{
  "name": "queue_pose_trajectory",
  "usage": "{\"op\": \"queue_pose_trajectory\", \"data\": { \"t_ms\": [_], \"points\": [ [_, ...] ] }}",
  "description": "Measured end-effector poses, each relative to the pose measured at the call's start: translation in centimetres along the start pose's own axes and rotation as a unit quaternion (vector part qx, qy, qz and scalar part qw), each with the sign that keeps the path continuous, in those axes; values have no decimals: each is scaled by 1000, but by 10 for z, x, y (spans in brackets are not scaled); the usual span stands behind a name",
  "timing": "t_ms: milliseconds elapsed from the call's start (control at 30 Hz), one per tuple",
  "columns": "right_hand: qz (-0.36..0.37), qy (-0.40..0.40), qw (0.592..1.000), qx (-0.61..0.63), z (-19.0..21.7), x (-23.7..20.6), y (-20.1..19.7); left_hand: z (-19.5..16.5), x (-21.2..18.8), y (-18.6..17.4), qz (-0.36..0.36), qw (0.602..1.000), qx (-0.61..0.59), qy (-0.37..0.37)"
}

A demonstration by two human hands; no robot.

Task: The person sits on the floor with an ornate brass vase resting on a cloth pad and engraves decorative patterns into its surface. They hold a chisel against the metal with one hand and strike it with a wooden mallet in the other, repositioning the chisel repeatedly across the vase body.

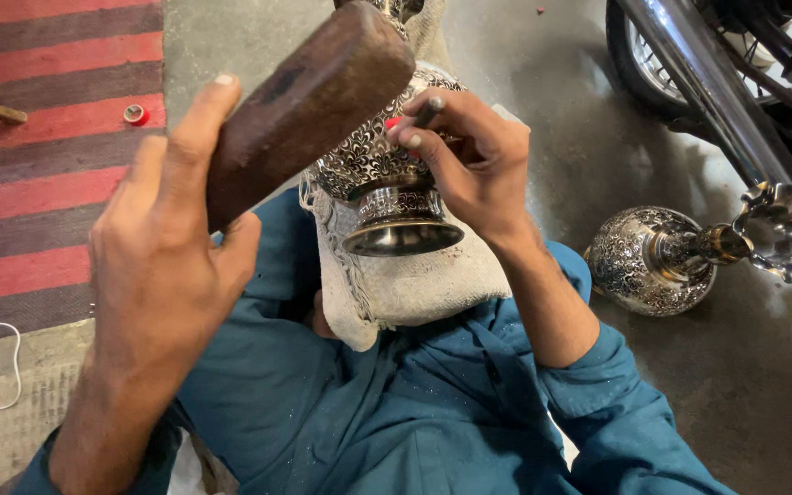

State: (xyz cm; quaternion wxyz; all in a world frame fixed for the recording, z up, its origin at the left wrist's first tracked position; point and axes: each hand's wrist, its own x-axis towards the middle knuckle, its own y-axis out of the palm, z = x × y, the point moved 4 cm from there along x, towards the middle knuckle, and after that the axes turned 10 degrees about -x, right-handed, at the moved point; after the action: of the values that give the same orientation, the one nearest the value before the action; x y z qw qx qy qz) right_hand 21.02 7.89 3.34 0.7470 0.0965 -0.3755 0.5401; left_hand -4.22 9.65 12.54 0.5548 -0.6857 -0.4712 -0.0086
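vase top (394, 9) cut off, punch tip (428, 112) hidden by fingers

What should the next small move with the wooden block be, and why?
Probably a short downward tap of the wooden mallet block onto the top of the small metal punch. The left hand holds the block raised above it, while the right hand pinches the punch against the engraved metal vase, resting on a cloth.
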Motion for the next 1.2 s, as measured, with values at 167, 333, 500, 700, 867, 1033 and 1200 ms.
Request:
{"op": "queue_pose_trajectory", "data": {
  "t_ms": [167, 333, 500, 700, 867, 1033, 1200],
  "points": [
    [-9, -17, 998, -52, 2, 1, 0, -1, 5, 1, -3, 997, 63, 35],
    [-2, -31, 997, -65, 4, 3, 1, -4, 15, -6, -18, 986, 138, 87],
    [-2, -33, 995, -97, 0, 3, 0, -6, 20, -8, -1, 978, 181, 100],
    [-7, -80, 986, -149, -3, 3, -3, -4, 18, -7, -1, 959, 258, 120],
    [-2, -75, 985, -158, -3, 5, -3, 1, 16, -8, -11, 967, 227, 112],
    [11, -64, 989, -130, 3, 6, -3, 0, 18, -10, -25, 960, 250, 123],
    [9, -71, 990, -120, 6, 8, -3, -2, 26, -13, -7, 965, 238, 106]
  ]
}}
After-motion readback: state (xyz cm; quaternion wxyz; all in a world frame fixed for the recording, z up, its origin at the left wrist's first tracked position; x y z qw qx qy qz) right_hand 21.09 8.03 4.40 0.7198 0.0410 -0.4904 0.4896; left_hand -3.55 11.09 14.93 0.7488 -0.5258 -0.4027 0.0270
